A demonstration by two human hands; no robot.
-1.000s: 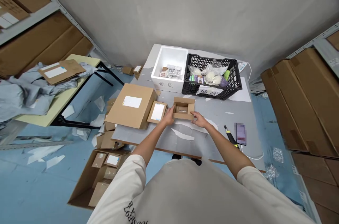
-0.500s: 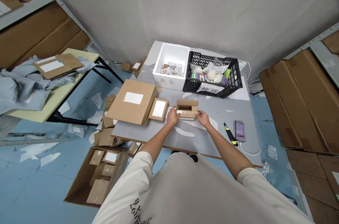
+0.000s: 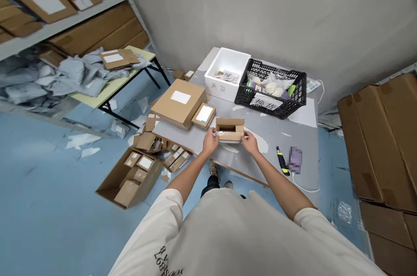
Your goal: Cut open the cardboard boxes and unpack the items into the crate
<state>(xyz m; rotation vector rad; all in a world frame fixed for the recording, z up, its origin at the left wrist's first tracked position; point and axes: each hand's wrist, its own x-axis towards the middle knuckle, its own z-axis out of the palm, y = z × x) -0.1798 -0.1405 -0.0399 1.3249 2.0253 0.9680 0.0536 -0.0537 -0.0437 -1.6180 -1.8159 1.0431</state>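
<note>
Between my two hands is a small brown cardboard box (image 3: pixel 230 136), its top open and its back flap standing up. Shiny clear tape runs along its front. My left hand (image 3: pixel 211 141) grips the box's left end, and my right hand (image 3: pixel 249 142) grips the right end. What lies inside the box is too dark to make out. Just left of it sits a small labelled carton (image 3: pixel 204 115), beside a larger flat carton (image 3: pixel 179 101) with a white label. A black and yellow utility knife (image 3: pixel 282 161) lies to the right, near a phone (image 3: pixel 295 160) with a white cable.
A white foam box (image 3: pixel 220 88) and a black plastic crate (image 3: pixel 271 109) of bagged goods stand at the table's back. On the floor at left is a large open carton (image 3: pixel 112 180) holding several small boxes. A side table (image 3: pixel 110 93) bears grey bags. Stacked cartons (image 3: pixel 374 137) stand at right.
The small box has tipped so its taped front shows, and it has come closer to the table's front edge. My view has swung left, showing more of the shelf.
</note>
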